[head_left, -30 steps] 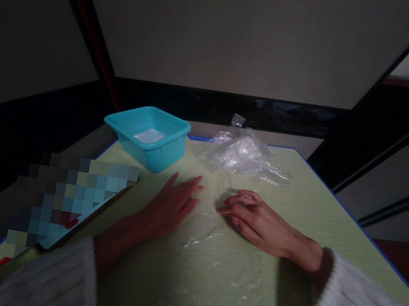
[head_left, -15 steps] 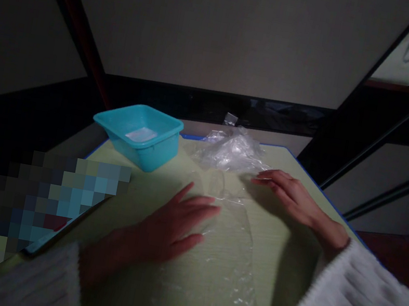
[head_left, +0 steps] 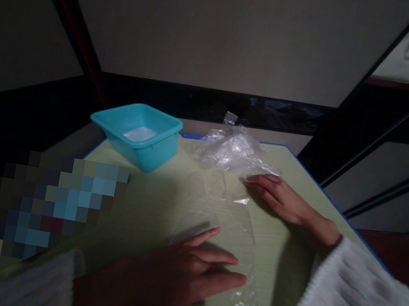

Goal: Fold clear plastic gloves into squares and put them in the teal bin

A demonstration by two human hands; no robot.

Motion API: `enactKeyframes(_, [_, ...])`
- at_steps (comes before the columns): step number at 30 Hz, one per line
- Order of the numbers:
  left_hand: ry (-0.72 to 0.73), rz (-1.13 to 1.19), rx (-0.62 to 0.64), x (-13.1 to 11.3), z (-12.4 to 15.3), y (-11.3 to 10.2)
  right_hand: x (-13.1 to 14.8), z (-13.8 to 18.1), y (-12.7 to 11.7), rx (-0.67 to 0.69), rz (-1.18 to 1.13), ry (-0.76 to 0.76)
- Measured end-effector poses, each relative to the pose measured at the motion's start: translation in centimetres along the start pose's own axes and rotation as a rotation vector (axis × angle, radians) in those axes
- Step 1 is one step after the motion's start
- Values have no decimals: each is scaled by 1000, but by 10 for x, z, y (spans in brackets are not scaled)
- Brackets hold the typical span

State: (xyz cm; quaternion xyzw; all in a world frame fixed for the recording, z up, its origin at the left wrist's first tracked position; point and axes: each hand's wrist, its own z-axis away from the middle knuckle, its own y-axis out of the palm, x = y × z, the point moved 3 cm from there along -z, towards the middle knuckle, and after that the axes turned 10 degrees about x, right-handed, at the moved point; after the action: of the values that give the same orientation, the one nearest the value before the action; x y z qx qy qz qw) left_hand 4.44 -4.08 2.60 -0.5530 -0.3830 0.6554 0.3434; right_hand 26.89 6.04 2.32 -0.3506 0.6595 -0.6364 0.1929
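Palm down and fingers spread, the left hand (head_left: 189, 282) is over the clear bag (head_left: 239, 226) at six o'clock on the table (head_left: 139, 210); at two o'clock the right hand (head_left: 283, 198) reaches its far right corner, fingers extended, whether pinching plastic I cannot tell. Pixelation masks something at nine o'clock. Between ten and eleven is the tub (head_left: 159, 153). That bag lies flat from centre to six; a plastic heap (head_left: 234, 150) is just past twelve.

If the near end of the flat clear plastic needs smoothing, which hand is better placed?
Probably the left: the left hand, spread open, is over the near part of the flat clear plastic, whereas the right hand is beside its far end, close to the crumpled plastic.
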Motion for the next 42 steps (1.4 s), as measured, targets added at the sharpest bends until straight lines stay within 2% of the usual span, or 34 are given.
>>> enactKeyframes(7, [-5,5,11,-1,-1,-1,0,-1,7,48,36,55])
enactKeyframes(16, [5,-13,10,-2,-1,2,5,-3,3,26,52,55])
enactKeyframes(20, [18,-11,21,-2,-1,1,18,-10,6,-8,14,46])
enactKeyframes(27, [41,-30,122,-6,-3,4,48,-27,15,91,-35,-52])
enactKeyframes(42, [54,-76,176,-10,-5,3,43,-32,18,114,-15,32])
